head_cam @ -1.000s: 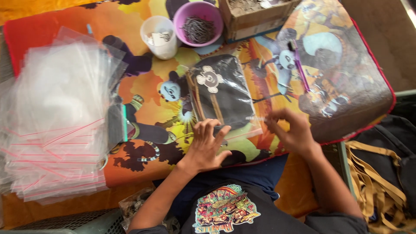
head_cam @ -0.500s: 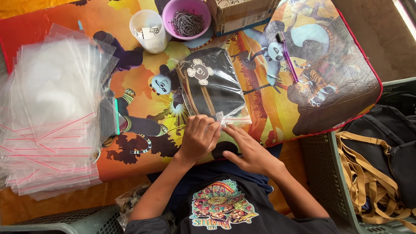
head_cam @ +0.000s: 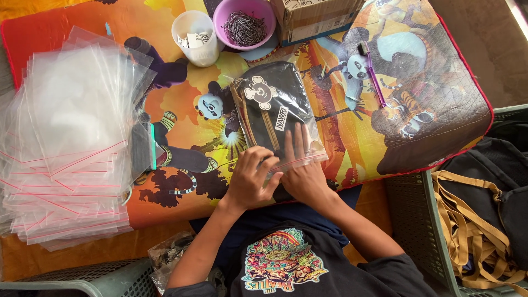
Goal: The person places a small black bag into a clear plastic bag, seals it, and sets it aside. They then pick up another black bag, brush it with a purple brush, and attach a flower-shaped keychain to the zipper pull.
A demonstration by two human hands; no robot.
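A black pouch with a white mouse-skull print and tan straps lies inside a clear zip bag [head_cam: 278, 104] on the colourful cartoon-printed mat [head_cam: 341, 121]. My left hand [head_cam: 252, 180] presses on the near edge of the bag, at its red zip strip. My right hand [head_cam: 304, 170] lies flat on the bag beside it, fingers stretched over the pouch. Both hands touch at the bag's near edge.
A big stack of clear zip bags with red strips [head_cam: 66, 143] covers the left. At the far edge stand a white cup [head_cam: 195, 37], a purple bowl of ball chains [head_cam: 245, 23] and a cardboard box [head_cam: 319, 16]. A purple tool [head_cam: 374, 74] lies right; black bags with tan straps [head_cam: 484, 209] fill a crate.
The right hand came in from the right onto the bagged pouch. Both hands have slid forward and now press on the bag's near edge. The camera has moved closer.
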